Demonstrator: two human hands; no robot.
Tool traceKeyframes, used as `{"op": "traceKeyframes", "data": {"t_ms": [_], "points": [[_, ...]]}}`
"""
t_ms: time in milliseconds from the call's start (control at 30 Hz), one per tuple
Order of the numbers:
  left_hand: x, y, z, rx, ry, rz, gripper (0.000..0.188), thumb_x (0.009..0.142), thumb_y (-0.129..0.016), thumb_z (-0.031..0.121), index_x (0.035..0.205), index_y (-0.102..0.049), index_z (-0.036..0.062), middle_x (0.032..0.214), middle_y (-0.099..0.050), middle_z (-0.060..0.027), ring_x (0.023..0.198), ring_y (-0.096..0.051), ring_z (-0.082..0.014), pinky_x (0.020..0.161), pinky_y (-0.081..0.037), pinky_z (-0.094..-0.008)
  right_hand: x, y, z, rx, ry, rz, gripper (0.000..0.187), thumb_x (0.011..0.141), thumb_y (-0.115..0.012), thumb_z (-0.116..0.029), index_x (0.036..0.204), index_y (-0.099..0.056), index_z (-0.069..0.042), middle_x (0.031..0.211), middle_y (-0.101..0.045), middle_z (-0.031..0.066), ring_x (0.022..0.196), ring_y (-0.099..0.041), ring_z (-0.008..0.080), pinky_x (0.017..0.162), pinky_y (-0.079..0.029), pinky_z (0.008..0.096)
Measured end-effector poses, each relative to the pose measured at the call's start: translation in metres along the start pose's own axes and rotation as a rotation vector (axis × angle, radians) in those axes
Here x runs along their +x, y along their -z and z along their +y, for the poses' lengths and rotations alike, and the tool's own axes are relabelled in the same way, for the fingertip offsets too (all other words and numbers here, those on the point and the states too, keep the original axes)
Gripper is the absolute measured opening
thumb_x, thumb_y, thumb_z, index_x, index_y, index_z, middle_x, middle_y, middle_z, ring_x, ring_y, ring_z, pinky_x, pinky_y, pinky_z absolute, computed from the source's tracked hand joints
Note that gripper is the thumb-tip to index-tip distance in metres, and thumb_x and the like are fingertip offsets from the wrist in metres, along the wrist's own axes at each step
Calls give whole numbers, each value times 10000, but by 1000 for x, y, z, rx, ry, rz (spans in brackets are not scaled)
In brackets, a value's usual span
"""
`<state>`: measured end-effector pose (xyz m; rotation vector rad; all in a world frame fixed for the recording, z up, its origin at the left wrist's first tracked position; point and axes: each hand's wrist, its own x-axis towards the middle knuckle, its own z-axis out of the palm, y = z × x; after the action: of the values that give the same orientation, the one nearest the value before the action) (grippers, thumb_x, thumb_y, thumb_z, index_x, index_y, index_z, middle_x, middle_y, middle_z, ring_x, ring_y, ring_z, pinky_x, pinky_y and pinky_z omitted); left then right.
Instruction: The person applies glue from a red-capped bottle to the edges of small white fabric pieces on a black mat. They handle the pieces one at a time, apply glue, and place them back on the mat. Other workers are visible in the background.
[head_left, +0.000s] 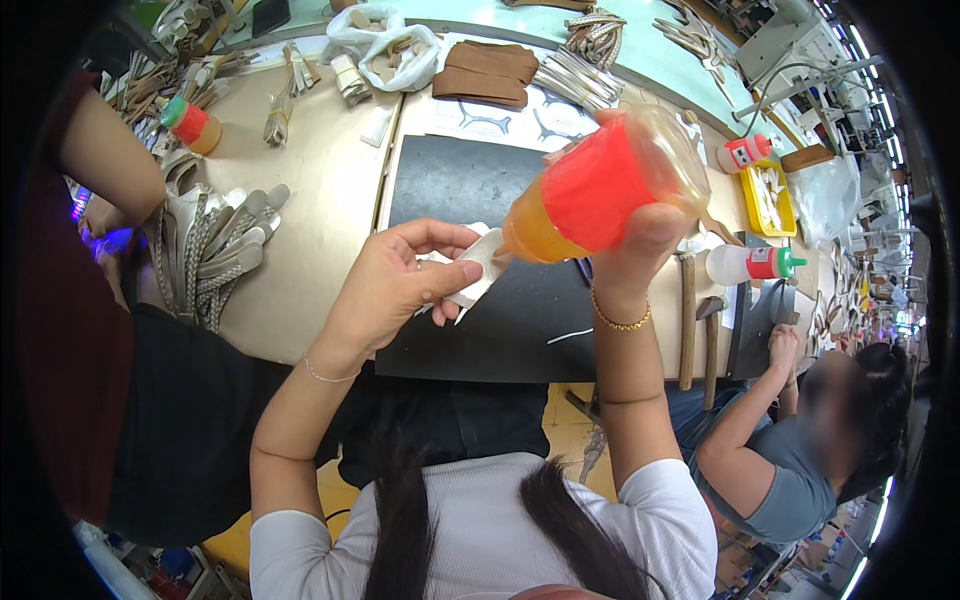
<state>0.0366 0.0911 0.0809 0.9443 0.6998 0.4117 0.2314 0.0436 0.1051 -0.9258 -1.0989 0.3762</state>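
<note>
Squeeze bottle [590,200], red label, amber contents: held tilted over the black mat [440,180] on the bench [310,200], 12 being away from the person. Long axis runs 2 to 8 o'clock, base up at 2, nozzle end down at 8. Right hand [645,240] has its fingers clamped round the bottle body, thumb on the near side, forearm coming up from 6.

White piece [480,268] sits just off the nozzle, at 7 to 8 o'clock from it. Contact or small gap: cannot tell. Its long axis runs roughly 1 to 7, so it crosses the bottle's line. Left hand [400,270] is on its 9 o'clock side, thumb and fingers pinched together on it; that hand is nearer the piece, right hand well apart at 3. More white bits poke out behind the left fingers, partly hidden.

Loose white sliver [570,336] on the mat at 4 from the piece. Hammer [711,350] at 5 from the right hand.
</note>
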Motion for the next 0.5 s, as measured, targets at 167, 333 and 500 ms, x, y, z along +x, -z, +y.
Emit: {"op": "traceKeyframes", "data": {"t_ms": [167, 333, 500], "points": [[0, -2, 2, 24, 25, 15, 302, 786, -682, 13, 1051, -565, -71, 845, -629, -103, 521, -573, -75, 434, -451, -175, 1, -6, 1, 43, -49, -47, 673, 689, -758, -516, 989, -601, 66, 1003, -572, 113, 884, -585, 187, 753, -469, 286], [-1, -2, 3, 40, 38, 26, 282, 781, -677, -7, 1036, -570, -65, 850, -627, -101, 513, -567, -79, 430, -451, -184, 3, -12, 4, 66, -34, -48, 633, 686, -765, -493, 942, -617, 67, 959, -579, 111, 849, -591, 187, 723, -469, 284], [3, 0, 1, 30, 32, 14, 262, 785, -667, -19, 1026, -577, -67, 855, -629, -101, 516, -564, -79, 428, -448, -182, 4, -13, 3, 32, -9, -77, 624, 686, -764, -494, 919, -621, 66, 931, -589, 111, 809, -598, 185, 695, -469, 281]]}}
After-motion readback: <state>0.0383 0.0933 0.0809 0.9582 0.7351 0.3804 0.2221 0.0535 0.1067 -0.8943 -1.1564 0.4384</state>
